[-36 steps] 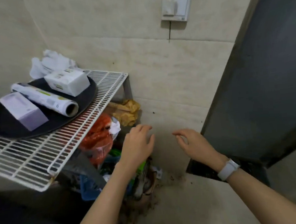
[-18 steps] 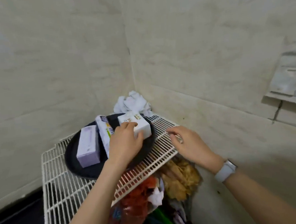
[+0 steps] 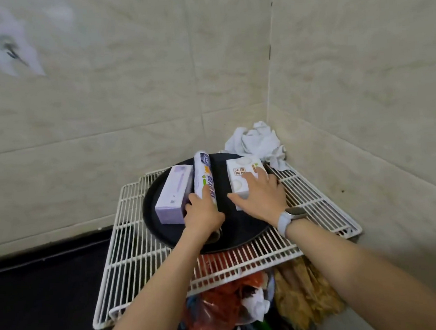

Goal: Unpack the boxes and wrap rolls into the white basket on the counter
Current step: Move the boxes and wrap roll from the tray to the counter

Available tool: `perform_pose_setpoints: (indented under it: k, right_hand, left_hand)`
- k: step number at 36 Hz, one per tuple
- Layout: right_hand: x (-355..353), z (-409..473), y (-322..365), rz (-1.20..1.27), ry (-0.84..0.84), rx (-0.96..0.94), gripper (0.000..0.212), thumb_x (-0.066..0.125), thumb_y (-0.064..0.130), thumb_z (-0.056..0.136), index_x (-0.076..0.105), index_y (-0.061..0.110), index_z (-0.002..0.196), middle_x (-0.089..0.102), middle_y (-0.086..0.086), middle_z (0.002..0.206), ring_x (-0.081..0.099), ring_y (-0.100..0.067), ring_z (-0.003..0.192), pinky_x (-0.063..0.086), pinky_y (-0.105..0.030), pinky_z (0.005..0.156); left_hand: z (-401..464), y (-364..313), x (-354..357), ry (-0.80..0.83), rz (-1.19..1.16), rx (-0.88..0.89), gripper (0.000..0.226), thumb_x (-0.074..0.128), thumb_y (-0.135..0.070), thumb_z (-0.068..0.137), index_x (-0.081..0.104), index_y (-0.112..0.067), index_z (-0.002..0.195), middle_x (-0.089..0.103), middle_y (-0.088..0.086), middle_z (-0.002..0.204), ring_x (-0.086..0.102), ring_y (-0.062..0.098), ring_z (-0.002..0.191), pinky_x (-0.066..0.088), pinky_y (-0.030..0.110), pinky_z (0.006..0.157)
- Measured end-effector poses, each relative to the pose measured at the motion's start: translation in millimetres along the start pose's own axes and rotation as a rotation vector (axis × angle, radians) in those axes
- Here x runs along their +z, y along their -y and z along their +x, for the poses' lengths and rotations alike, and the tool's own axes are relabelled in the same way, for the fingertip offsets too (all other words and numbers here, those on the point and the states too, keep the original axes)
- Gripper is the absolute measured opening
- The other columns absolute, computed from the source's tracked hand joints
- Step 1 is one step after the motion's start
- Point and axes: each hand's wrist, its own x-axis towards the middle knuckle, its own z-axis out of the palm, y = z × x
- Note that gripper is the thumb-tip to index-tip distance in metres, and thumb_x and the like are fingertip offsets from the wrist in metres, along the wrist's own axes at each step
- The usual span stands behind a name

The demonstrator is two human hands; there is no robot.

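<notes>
On a black round tray [image 3: 241, 236] lie a purple box [image 3: 174, 193] at the left, a printed wrap roll [image 3: 203, 173] in the middle and a white box [image 3: 239, 173] at the right. My left hand [image 3: 203, 213] is closed around the near end of the wrap roll, its thumb between the roll and the purple box. My right hand [image 3: 261, 195], with a white watch on the wrist, lies over the white box with the thumb on its left side and the fingers across the top. The white basket is not in view.
The tray rests on a white wire rack [image 3: 141, 258] pushed into a tiled wall corner. A crumpled white cloth [image 3: 256, 142] sits behind the tray. Red and brown bags [image 3: 220, 307] are stuffed under the rack. Dark floor [image 3: 41, 290] lies to the left.
The view swung left onto the rack. My left hand shifted from the white box to the wrap roll and closed on it. My right hand moved from the rack wires onto the white box.
</notes>
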Motion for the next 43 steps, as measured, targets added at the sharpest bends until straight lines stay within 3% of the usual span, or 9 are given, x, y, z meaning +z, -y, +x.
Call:
perform_pose_setpoints:
  k: [6, 13, 19, 24, 27, 31, 34, 37, 43]
  right_hand:
    - [4, 6, 5, 0.05, -0.058, 0.036, 0.071, 0.054, 0.06, 0.068, 0.037, 0.024, 0.126, 0.035, -0.009, 0.139, 0.044, -0.039, 0.107, 0.042, -0.043, 0.081]
    - [-16, 3, 4, 0.464, -0.174, 0.156, 0.062, 0.049, 0.051, 0.069, 0.041, 0.026, 0.125, 0.044, -0.006, 0.133, 0.048, -0.035, 0.112, 0.042, -0.04, 0.08]
    - [-41, -6, 34, 0.711, -0.299, 0.001, 0.061, 0.042, 0.057, 0.069, 0.042, 0.031, 0.124, 0.042, 0.004, 0.13, 0.045, -0.015, 0.113, 0.036, -0.029, 0.079]
    - [-53, -12, 88, 0.87, -0.301, -0.082, 0.061, 0.044, 0.058, 0.069, 0.045, 0.031, 0.124, 0.04, 0.013, 0.119, 0.043, -0.006, 0.109, 0.036, -0.023, 0.081]
    - [-54, -16, 137, 0.943, -0.277, -0.132, 0.056, 0.047, 0.054, 0.072, 0.046, 0.031, 0.123, 0.038, 0.015, 0.115, 0.046, -0.007, 0.106, 0.037, -0.017, 0.075]
    - [-45, -27, 224, 1.021, -0.215, -0.209, 0.053, 0.048, 0.053, 0.072, 0.048, 0.031, 0.121, 0.041, 0.013, 0.113, 0.048, -0.006, 0.102, 0.038, -0.017, 0.078]
    - [-27, -41, 301, 1.058, -0.156, -0.249, 0.054, 0.047, 0.054, 0.07, 0.048, 0.032, 0.119, 0.041, 0.011, 0.113, 0.048, -0.006, 0.101, 0.039, -0.026, 0.084]
    - [6, -59, 381, 1.086, -0.077, -0.248, 0.056, 0.046, 0.057, 0.068, 0.048, 0.033, 0.118, 0.042, 0.012, 0.112, 0.049, -0.008, 0.101, 0.039, -0.025, 0.082]
    - [119, -110, 478, 0.995, 0.18, -0.157, 0.051, 0.047, 0.053, 0.069, 0.049, 0.035, 0.116, 0.044, 0.009, 0.118, 0.054, -0.018, 0.106, 0.038, -0.03, 0.08]
  left_hand:
    - [1, 4, -1, -0.01, -0.109, 0.015, 0.083, 0.064, -0.016, 0.08, 0.012, -0.027, 0.144, 0.026, 0.017, 0.141, 0.035, 0.039, 0.127, 0.04, 0.047, 0.102]
    - [-4, 13, -20, -0.131, -0.339, 0.24, 0.089, 0.07, -0.012, 0.07, 0.024, -0.021, 0.145, 0.043, 0.006, 0.138, 0.047, 0.021, 0.12, 0.04, 0.026, 0.096]
    - [-15, 18, -69, -0.339, -0.516, 0.35, 0.083, 0.068, -0.014, 0.069, 0.032, -0.023, 0.143, 0.045, 0.002, 0.135, 0.047, 0.013, 0.116, 0.044, 0.028, 0.092]
    - [-27, 50, -117, -0.461, -0.695, 0.342, 0.079, 0.067, -0.007, 0.073, 0.033, -0.025, 0.142, 0.049, -0.005, 0.132, 0.056, 0.018, 0.114, 0.05, 0.045, 0.094]
    - [-38, 97, -144, -0.509, -0.781, 0.31, 0.081, 0.068, -0.009, 0.07, 0.034, -0.029, 0.141, 0.051, 0.0, 0.132, 0.059, 0.017, 0.112, 0.052, 0.042, 0.092]
    - [-56, 184, -174, -0.583, -0.861, 0.264, 0.077, 0.064, 0.005, 0.076, 0.035, -0.029, 0.139, 0.058, -0.01, 0.118, 0.064, -0.004, 0.087, 0.056, 0.024, 0.075]
    - [-74, 259, -190, -0.593, -0.841, 0.18, 0.078, 0.066, -0.005, 0.074, 0.034, -0.034, 0.138, 0.054, -0.004, 0.128, 0.064, -0.001, 0.095, 0.056, 0.022, 0.078]
    - [-90, 335, -199, -0.577, -0.792, 0.064, 0.081, 0.064, -0.02, 0.065, 0.034, -0.037, 0.139, 0.055, -0.003, 0.129, 0.062, 0.009, 0.104, 0.053, 0.036, 0.091]
    - [-114, 479, -179, -0.433, -0.664, -0.143, 0.081, 0.067, -0.012, 0.07, 0.033, -0.031, 0.141, 0.047, -0.002, 0.137, 0.053, 0.012, 0.116, 0.047, 0.032, 0.096]
